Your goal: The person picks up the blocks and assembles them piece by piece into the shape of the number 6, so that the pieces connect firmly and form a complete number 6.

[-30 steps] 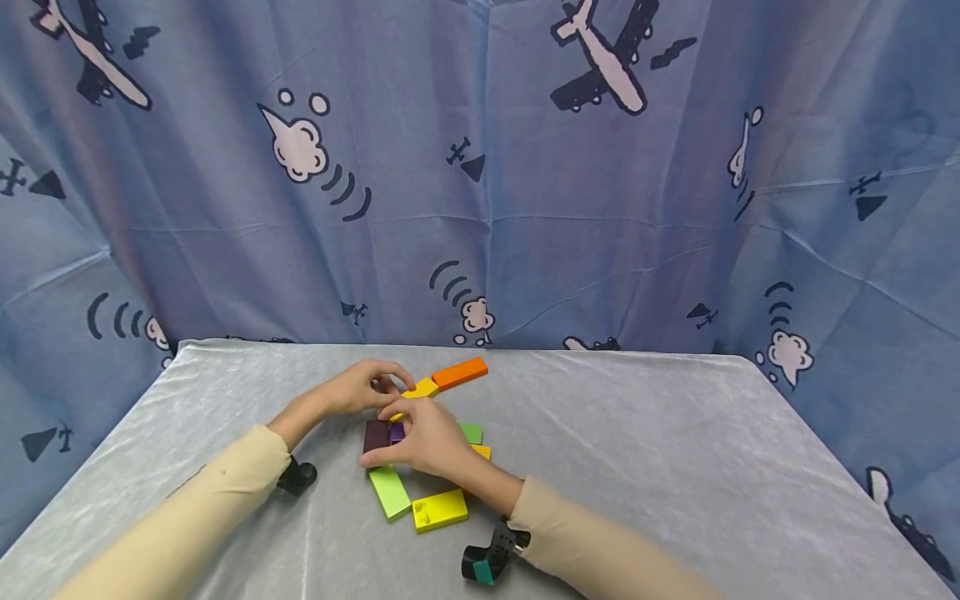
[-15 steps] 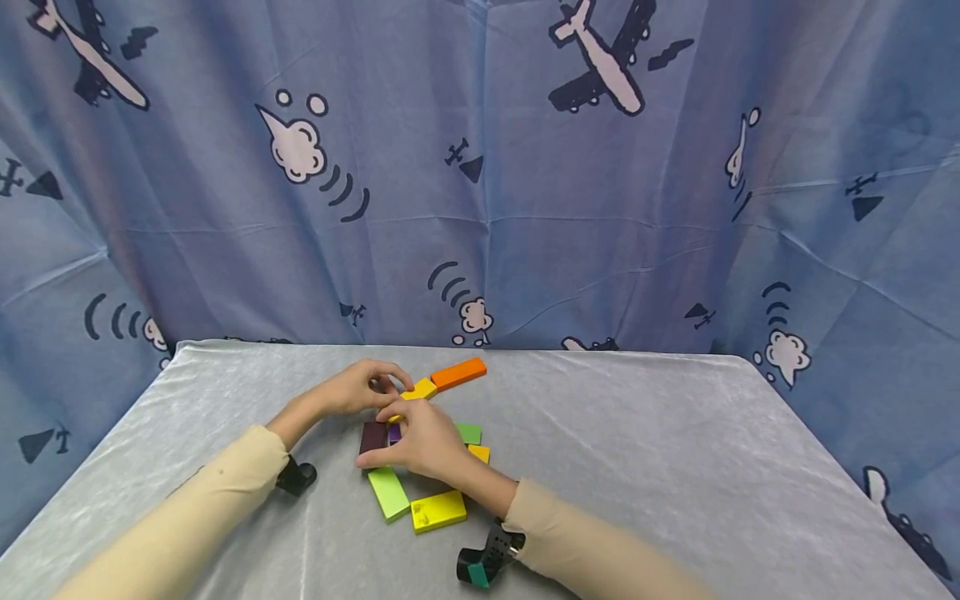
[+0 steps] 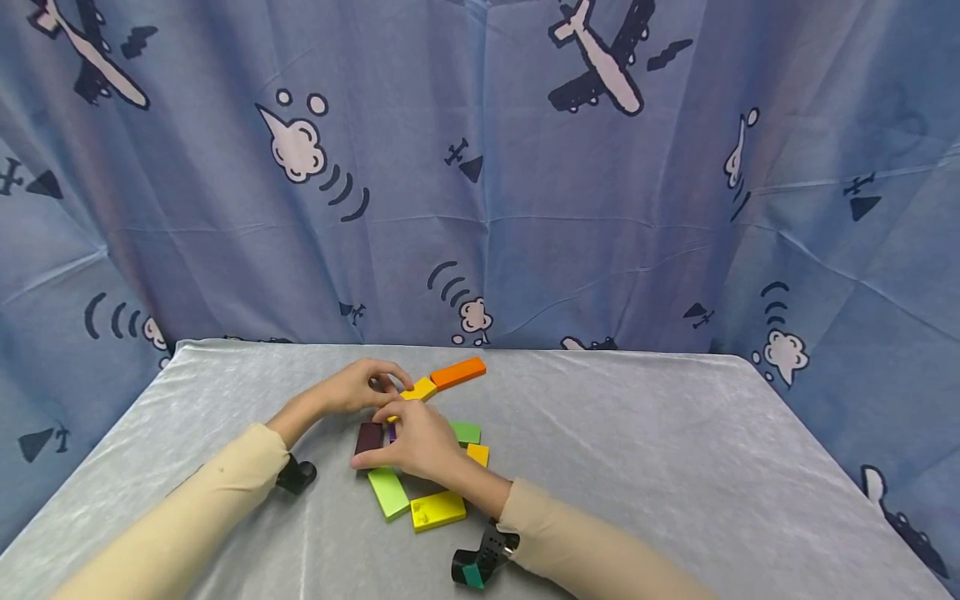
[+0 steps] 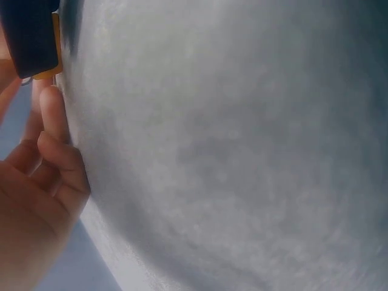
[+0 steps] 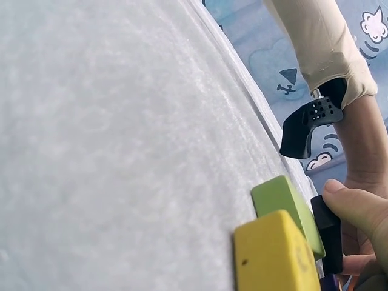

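In the head view my right hand (image 3: pixel 423 440) grips a dark maroon block (image 3: pixel 368 440), thumb at its near end and fingers at its far end. The right wrist view shows the dark block (image 5: pixel 328 233) with the thumb against it. My left hand (image 3: pixel 356 388) reaches in from the left, its curled fingertips at the side of a yellow-orange block (image 3: pixel 420 389). Part of that block is hidden behind the right hand. A sliver of a purple block (image 3: pixel 392 433) shows between the dark block and the right palm.
An orange block (image 3: pixel 458 372) continues from the yellow-orange one at the back. A light green block (image 3: pixel 388 493) and a yellow block (image 3: pixel 438 511) lie in front. Another green block (image 3: pixel 467 433) and a yellow-orange one (image 3: pixel 477 454) sit right of the hand, on a grey cloth (image 3: pixel 637 475).
My right hand and the dark block have shifted a little to the left, covering more of the purple block. The left hand has stayed nearly still.
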Action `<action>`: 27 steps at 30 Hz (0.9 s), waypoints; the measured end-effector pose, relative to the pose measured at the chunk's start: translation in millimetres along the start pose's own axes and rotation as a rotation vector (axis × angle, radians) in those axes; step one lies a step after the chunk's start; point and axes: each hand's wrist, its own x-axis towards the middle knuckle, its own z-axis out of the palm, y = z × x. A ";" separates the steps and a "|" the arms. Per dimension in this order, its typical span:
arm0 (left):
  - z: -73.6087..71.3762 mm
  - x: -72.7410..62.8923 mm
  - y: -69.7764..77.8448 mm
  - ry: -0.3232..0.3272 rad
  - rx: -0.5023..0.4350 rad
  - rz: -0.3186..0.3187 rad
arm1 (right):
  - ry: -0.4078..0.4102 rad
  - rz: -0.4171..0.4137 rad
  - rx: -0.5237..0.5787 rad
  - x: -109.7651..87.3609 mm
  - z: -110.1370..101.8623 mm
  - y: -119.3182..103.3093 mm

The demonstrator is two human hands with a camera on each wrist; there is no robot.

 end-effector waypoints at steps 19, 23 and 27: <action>-1.0 -0.6 0.8 -0.001 -0.006 -0.002 | 0.003 0.016 -0.062 0.9 1.6 0.2; -0.9 -0.6 0.8 -0.003 -0.006 -0.005 | -0.010 0.024 -0.066 1.1 1.8 0.5; -0.5 -0.5 0.6 -0.004 -0.005 -0.009 | -0.023 0.028 -0.060 1.1 1.9 1.2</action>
